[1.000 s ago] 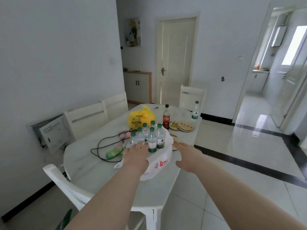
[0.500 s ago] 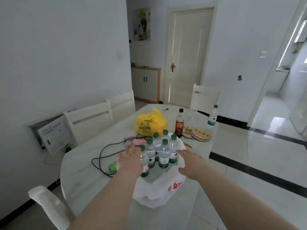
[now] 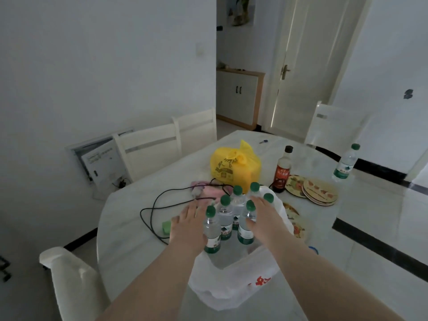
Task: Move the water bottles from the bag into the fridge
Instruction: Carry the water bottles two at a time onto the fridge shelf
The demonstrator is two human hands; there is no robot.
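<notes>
Several clear water bottles [image 3: 225,222] with green caps and green labels stand upright in an open white plastic bag [image 3: 234,281] with red print, near the front of the white table [image 3: 129,218]. My left hand [image 3: 188,224] lies against the left side of the cluster, fingers straight, touching the nearest bottle [image 3: 212,232]. My right hand [image 3: 265,217] reaches over the right side, fingers extended against a bottle [image 3: 247,224]. Neither hand plainly curls round a bottle. No fridge is in view.
A tied yellow bag [image 3: 235,164], a dark sauce bottle [image 3: 282,170], round coasters [image 3: 317,191], a lone water bottle [image 3: 345,164], a black cable [image 3: 162,200] and pink cloth [image 3: 208,191] lie on the table. White chairs [image 3: 148,147] stand around it. A door [image 3: 310,66] is behind.
The view came closer to the table. Both hands moved forward from the bag's edges onto the sides of the bottle cluster; the bag's rim has dropped lower around the bottles.
</notes>
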